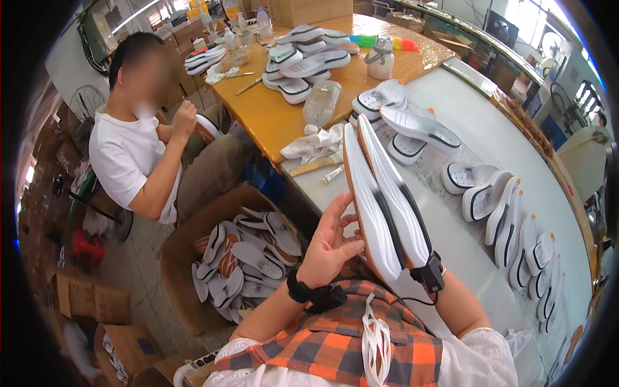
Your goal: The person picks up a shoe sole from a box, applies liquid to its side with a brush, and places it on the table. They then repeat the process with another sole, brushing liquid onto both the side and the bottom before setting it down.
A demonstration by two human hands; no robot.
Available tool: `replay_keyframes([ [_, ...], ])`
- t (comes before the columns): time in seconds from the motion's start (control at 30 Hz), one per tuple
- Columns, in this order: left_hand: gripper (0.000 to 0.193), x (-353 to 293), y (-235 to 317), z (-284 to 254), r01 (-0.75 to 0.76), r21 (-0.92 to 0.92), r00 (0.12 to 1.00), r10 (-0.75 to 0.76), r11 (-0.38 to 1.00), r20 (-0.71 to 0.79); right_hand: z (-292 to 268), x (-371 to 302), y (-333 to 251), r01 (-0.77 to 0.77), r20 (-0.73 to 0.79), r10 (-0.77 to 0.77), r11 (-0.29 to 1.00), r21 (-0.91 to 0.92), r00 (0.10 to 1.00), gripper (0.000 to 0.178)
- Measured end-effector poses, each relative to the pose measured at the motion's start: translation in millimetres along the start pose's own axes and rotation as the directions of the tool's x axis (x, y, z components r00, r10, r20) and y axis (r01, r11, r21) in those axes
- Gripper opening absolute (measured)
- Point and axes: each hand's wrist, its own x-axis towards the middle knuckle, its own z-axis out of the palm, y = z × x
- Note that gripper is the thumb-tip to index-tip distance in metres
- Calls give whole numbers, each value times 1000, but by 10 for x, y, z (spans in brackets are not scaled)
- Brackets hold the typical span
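Two white shoe soles with black and brown edging stand upright side by side in front of me. My left hand is at the lower left edge of the nearer one, its thumb against the brown underside and its fingers bent at the rim. Behind the soles, my right hand is hidden; only the right wrist with its dark strap shows at their lower end. Several more soles lie on the pale tabletop to the right, some with small orange dots.
A cardboard box full of soles stands at lower left. A person in a white shirt sits beyond it, handling a sole. On the brown-covered table are piled soles, a clear plastic jar, a white lidded container and a cloth.
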Motion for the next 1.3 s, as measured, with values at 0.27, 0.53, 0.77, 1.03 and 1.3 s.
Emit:
replay_keyframes([
  [0.27,104,-192,-32,-4,-71,98,988,57,993,144,706,-226,-89,-6,154,49,963,-270,987,62],
  [0.53,119,-70,6,158,-95,194,968,45,976,247,-116,-95,-68,-18,1,18,995,-100,1000,47],
  [0.77,107,133,-186,60,-79,354,990,32,932,137,276,-64,-68,91,33,-91,996,8,995,56],
  [1.03,91,189,-174,178,-62,210,996,48,976,74,635,-274,-102,162,81,-163,987,17,983,43],
  [1.3,40,-13,-151,157,99,-428,981,-160,898,-108,689,-648,-60,518,4,-546,792,-324,838,46],
])
